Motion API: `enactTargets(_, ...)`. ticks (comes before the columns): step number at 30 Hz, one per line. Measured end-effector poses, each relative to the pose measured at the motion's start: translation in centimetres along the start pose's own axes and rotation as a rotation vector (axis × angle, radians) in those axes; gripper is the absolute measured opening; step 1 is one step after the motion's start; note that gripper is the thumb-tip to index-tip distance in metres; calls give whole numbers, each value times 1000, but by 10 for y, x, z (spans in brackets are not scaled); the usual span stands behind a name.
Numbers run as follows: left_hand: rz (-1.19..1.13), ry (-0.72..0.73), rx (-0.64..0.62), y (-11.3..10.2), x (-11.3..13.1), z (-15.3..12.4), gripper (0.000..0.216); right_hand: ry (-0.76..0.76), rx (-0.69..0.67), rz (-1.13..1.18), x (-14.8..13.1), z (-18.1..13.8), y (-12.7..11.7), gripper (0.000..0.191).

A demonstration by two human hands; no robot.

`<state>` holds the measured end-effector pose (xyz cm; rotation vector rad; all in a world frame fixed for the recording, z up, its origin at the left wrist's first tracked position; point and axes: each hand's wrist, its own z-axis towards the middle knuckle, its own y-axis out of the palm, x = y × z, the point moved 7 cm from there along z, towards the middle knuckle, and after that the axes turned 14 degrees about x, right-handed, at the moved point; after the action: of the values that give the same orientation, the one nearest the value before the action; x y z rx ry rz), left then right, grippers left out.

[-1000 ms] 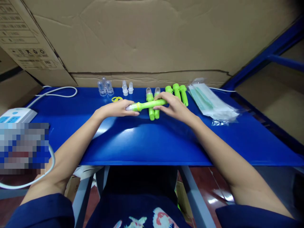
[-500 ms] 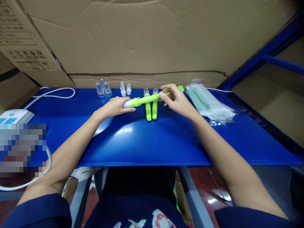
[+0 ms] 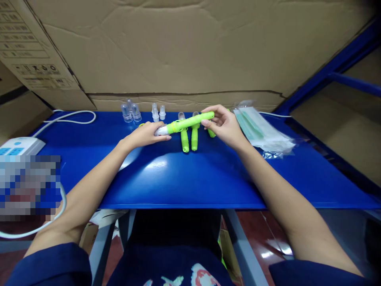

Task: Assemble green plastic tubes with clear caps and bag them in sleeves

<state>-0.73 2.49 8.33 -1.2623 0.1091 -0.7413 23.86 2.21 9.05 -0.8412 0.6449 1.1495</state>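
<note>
A bright green stick (image 3: 190,122) with a yellow ring and a clear tip is held across the table between my hands. My left hand (image 3: 145,134) is closed around the clear end. At the stick's plain green end, my right hand (image 3: 223,125) grips with thumb and fingers. Behind and below it lie two similar green sticks, one on the left (image 3: 185,142) and one on the right (image 3: 194,141), their clear tips pointing away from me. Another green piece (image 3: 212,133) is partly hidden by my right hand. A bit of green also shows beside my left hand.
Clear caps (image 3: 136,113) stand at the back left, with smaller whitish caps (image 3: 155,113) to their right. A plastic bag (image 3: 269,133) with white and green contents lies right. A white power strip (image 3: 25,147) and cable sit left. Cardboard (image 3: 178,51) walls the blue table's back.
The stick has shifted slightly within my hands and its right end now shows past my right fingers. The view has moved a little. Both hands stay on the stick.
</note>
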Motion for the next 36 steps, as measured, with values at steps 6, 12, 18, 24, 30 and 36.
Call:
enactTargets(6,-91,-20,64,-3,-10,0,46,-78,171,-65,-1,5,-17,66)
enactTargets(12,-129,-44,143,4,-46,4,59,-151,313,-121,4,10,-32,64)
enactTargets(18,-25,-10,252,0,-69,7,37,-106,253,-125,8,9,-24,65)
enactTargets(24,11,-107,387,1,-71,16,39,-96,234,-82,1,4,-15,62)
enactTargets(30,24,-73,496,4,-69,40,35,-78,213,-128,0,0,-10,62)
enactTargets(36,194,-89,588,-2,-55,46,49,-96,191,-155,-6,-3,-5,57)
